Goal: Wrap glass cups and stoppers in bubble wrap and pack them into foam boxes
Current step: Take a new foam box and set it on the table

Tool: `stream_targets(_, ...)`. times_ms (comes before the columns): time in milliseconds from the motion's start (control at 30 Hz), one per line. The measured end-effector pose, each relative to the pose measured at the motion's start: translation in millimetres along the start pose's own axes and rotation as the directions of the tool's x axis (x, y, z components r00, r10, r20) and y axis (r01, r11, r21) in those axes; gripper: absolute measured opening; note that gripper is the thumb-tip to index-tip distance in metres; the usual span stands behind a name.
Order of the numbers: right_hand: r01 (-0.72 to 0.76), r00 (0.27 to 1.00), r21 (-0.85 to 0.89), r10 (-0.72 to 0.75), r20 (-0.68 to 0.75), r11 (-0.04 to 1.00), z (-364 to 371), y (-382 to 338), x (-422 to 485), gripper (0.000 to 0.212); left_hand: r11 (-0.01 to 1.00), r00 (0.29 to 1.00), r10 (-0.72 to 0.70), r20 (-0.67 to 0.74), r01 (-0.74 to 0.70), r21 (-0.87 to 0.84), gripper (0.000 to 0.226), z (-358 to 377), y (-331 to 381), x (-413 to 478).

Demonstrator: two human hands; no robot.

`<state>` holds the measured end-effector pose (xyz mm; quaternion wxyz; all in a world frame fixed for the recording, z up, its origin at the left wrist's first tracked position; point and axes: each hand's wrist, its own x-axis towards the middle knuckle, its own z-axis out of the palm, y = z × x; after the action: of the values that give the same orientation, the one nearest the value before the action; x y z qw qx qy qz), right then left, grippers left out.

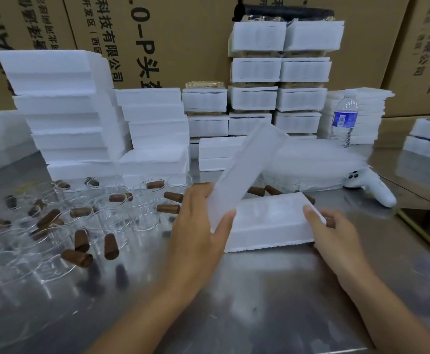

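Looks like a warehouse packing station, walled at twelve o'clock by tall printed cardboard cartons [188,42]. Shows stacks of white foam boxes [63,108] from ten to one o'clock on a steel worktable [272,290], with loose glass cups [111,221] and brown stoppers [111,246] spread in bulk at nine.

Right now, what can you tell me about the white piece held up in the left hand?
The foam piece is a long, flat white slab, blurred, with rough edges. It slants, far end raised. The left hand pinches its near end. Its lower part sits over the foam box, which the right hand holds.
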<state>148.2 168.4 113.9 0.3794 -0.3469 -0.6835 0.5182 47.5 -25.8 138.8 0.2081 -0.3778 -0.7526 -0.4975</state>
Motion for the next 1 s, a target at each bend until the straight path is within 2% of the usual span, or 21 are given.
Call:
stream_targets(67,-0.01,1.0,-0.005,0.01,-0.017,1.0,-1.0,0.8,0.4,0.022,0.986,0.988,-0.128,-0.084,0.117,-0.119,0.036,-4.2,-2.2,-7.5)
stream_targets(167,-0.012,0.995,0.009,0.013,-0.095,1.0,-5.8,-0.9,-0.5,0.019,0.908,0.927,-0.327,-0.185,0.255,-0.332,0.034,-9.4,-6.0,-19.0)
stream_targets(300,-0.039,0.967,0.045,0.049,-0.25,0.998,-14.3,-4.5,0.2,0.024,0.735,0.795,-0.579,-0.182,0.412,-0.538,0.025,-14.2,-9.9,-28.1)
stream_targets(400,-0.074,0.963,0.006,0.073,-0.26,0.997,-11.8,-5.3,1.6,0.03,0.607,0.716,-0.691,-0.102,0.497,-0.621,0.028,-14.2,-8.0,-31.7)
stream_targets(467,-0.078,0.97,-0.048,0.065,-0.234,0.996,-7.8,-5.5,0.8,0.034,0.577,0.708,-0.705,-0.047,0.534,-0.618,0.037,-16.4,-4.8,-32.8)
stream_targets(600,-0.065,0.974,-0.145,0.031,-0.223,0.987,-4.8,-6.2,0.3,0.043,0.752,0.797,-0.604,-0.026,0.558,-0.351,0.069,-23.5,-7.3,-37.0)
stream_targets(667,-0.062,0.968,-0.221,0.005,-0.251,0.973,-4.2,-6.4,-1.0,0.046,0.781,0.813,-0.582,0.01,0.561,-0.274,0.08,-27.2,-8.6,-40.5)
stream_targets(733,0.018,0.944,-0.398,-0.146,-0.295,0.917,-2.4,-9.7,-9.1,0.049,0.735,0.778,-0.623,0.075,0.616,-0.284,0.082,-30.0,-7.0,-41.6)
stream_targets(767,0.116,0.918,-0.46,-0.271,-0.288,0.88,-0.2,-12.3,-14.8,0.049,0.687,0.744,-0.659,0.109,0.655,-0.316,0.08,-31.4,-3.9,-40.5)
stream_targets(800,0.245,0.885,-0.48,-0.396,-0.243,0.842,3.6,-15.8,-20.6,0.047,0.62,0.701,-0.697,0.152,0.695,-0.363,0.076,-32.8,-0.9,-39.0)
stream_targets(867,0.509,0.818,-0.435,-0.575,-0.024,0.742,14.8,-24.8,-32.8,0.041,0.441,0.593,-0.761,0.264,0.771,-0.46,0.06,-33.4,3.8,-35.2)
stream_targets(933,0.678,0.735,-0.346,-0.601,0.314,0.648,30.6,-31.9,-46.0,0.04,0.267,0.501,-0.777,0.381,0.811,-0.521,0.047,-33.9,8.8,-33.0)
stream_targets(1000,0.765,0.61,-0.268,-0.527,0.591,0.585,44.2,-36.9,-55.4,0.048,0.138,0.46,-0.75,0.475,0.812,-0.568,0.037,-33.9,13.5,-33.1)
